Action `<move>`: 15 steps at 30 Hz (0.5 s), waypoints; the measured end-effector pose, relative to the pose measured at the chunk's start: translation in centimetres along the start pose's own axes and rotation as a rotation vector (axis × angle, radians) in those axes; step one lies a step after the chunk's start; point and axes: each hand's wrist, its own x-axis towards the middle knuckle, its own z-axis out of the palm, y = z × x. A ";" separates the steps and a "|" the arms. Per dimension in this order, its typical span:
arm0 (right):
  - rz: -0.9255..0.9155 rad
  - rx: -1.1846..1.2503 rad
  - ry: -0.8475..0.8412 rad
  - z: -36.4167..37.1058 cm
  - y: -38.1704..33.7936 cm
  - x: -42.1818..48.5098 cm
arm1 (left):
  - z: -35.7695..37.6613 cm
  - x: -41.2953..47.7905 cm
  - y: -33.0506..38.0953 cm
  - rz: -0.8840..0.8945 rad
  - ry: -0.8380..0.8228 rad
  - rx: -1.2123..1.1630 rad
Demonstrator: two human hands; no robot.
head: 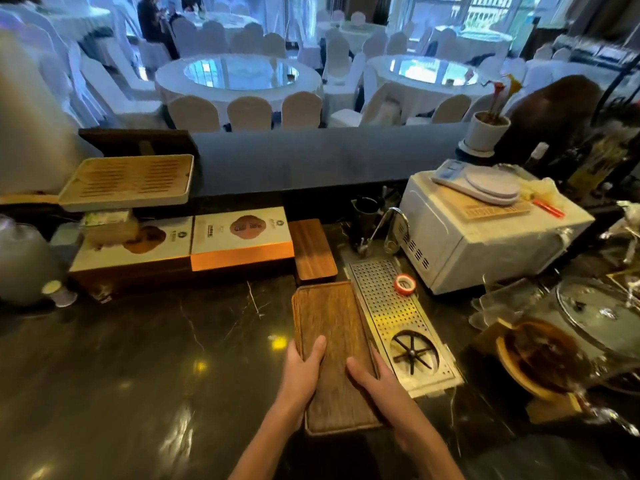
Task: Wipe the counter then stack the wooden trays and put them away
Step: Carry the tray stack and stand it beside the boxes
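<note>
Head view, looking down over a dark marble counter [145, 358]. Long wooden tray [334, 355] lying flat on the counter, near end toward the wearer, held at that end by both hands. Left hand [304, 370] clamped on the tray's left edge, thumb laid across the top face, fingers hidden under the rim. Right hand [374, 379] clamped on the right edge, thumb likewise on top, fingers tucked out of sight along the side. Both forearms bare, reaching in from the bottom of the picture.

Just right of the tray, touching or nearly so, a perforated metal drain grille [391, 306] set into the counter, with a round rinser [414, 355] at its near end and a roll of red tape [405, 284] resting on the holes. Just beyond the tray's far end, a darker wooden tray [311, 249], lying flat beside two printed boxes [242, 237]. Farther left, up on a higher stack, a slatted tray [128, 181] with a pale rim. On the right, a white microwave [485, 237] with a kitchen scale [481, 181] on top, a curved tap [393, 223] in front of it. Behind the counter's raised ledge, round banquet tables [239, 72] with white-covered chairs.
</note>
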 end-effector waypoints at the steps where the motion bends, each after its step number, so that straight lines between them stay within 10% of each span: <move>1: 0.020 -0.007 0.000 0.0 -0.2 0.7 | 0.1 0.7 0.0 -0.014 0.005 -0.007; 15: 0.005 0.028 0.105 -5.2 -5.5 22.5 | 2.8 19.9 7.4 -0.177 -0.003 0.016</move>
